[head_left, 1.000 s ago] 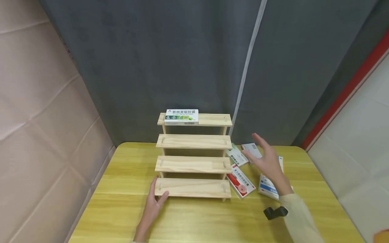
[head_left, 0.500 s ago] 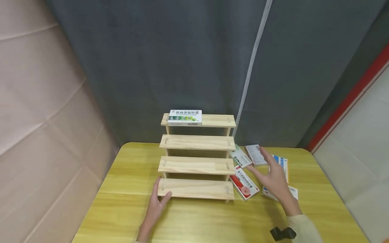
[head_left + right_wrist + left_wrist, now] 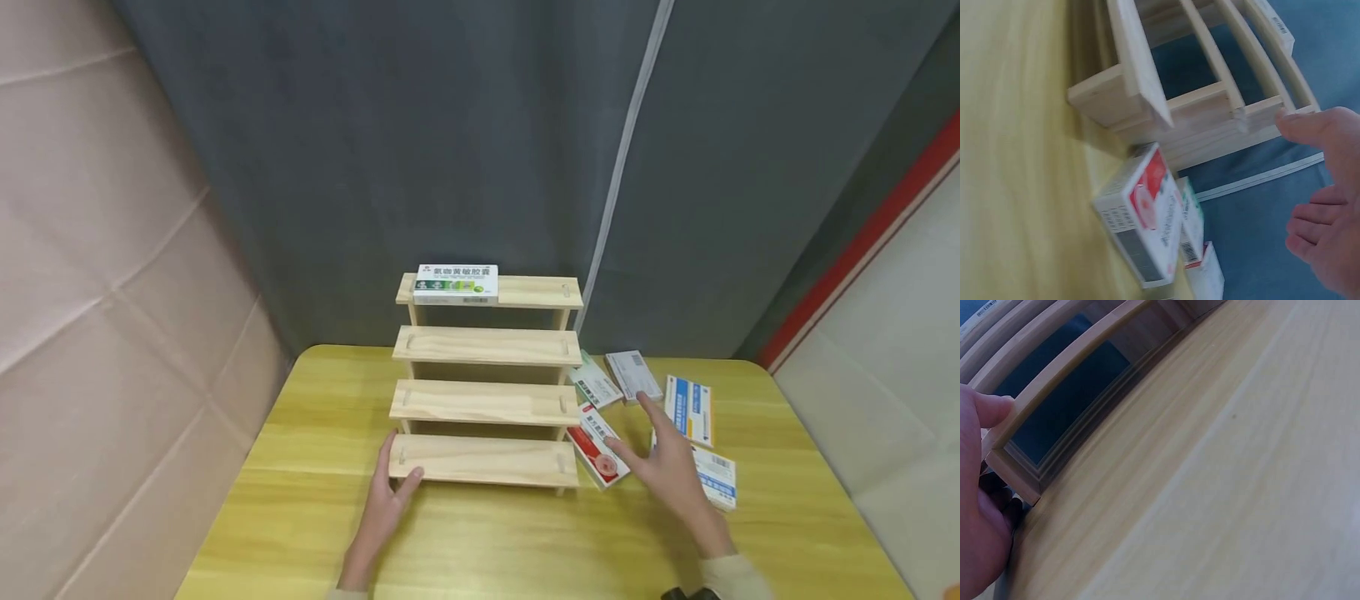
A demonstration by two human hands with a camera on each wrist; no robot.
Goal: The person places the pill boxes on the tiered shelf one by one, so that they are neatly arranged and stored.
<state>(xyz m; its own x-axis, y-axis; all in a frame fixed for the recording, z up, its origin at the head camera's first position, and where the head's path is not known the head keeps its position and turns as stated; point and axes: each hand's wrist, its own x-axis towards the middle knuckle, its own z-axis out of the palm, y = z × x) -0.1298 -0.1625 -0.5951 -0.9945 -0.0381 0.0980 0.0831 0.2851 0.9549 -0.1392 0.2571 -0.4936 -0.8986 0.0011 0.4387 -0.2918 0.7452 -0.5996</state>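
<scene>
Six medicine boxes in view; one four-tier wooden rack (image 3: 486,346) stands on the surface (image 3: 465,546), dark curtain (image 3: 420,150) behind. Left hand (image 3: 380,504): grips left end of lowest tier, thumb on its front edge, other fingers round the end. Right hand (image 3: 671,473): thumb and fingers spread apart, over the surface right of the rack; in the head view the thumb tip overlaps the red-and-white box (image 3: 598,452), contact cannot be told.

Box positions:
- Green-and-white box (image 3: 456,285): flat on top tier, toward its left end.
- Red-and-white box: flat, just beside rack's right side.
- Green-edged box (image 3: 596,383): farther back, partly hidden by rack.
- Barcoded pale box (image 3: 632,375): near it, to the right.
- Upper blue-and-white box (image 3: 688,410), lower blue-and-white box (image 3: 717,479): rightmost; the lower partly covered by right hand.
</scene>
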